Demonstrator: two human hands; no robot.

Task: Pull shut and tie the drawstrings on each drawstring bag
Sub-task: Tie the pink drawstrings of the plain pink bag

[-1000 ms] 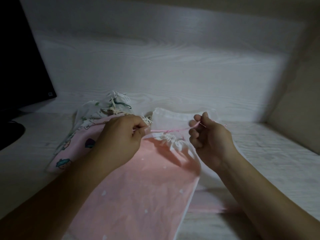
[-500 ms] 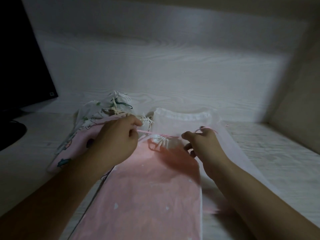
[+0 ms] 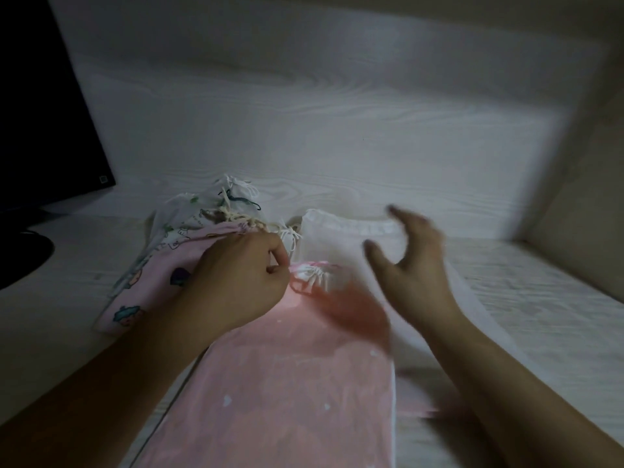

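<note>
- Pink soft cloth drawstring bag (image 3: 287, 393) lies flat on the white wooden desk (image 3: 540, 298), its top bunched shut.
- Left hand (image 3: 236, 282) pinches the thin pink string (image 3: 297, 266) by the bunched top.
- Right hand (image 3: 408, 261) hovers, blurry, fingers apart.
- Bag looks light and floppy; grab the strings, not the cloth.

bare desk (image 3: 557, 309) open at right, heap of tied bags (image 3: 202, 228) crowding left, monitor (image 3: 44, 130) blocking far left

Motion blurs the right hand (image 3: 410, 261). The left hand (image 3: 241, 282) covers its grip on the pink drawstring (image 3: 305, 265). The bottom edge crops the pink bag (image 3: 287, 400).
</note>
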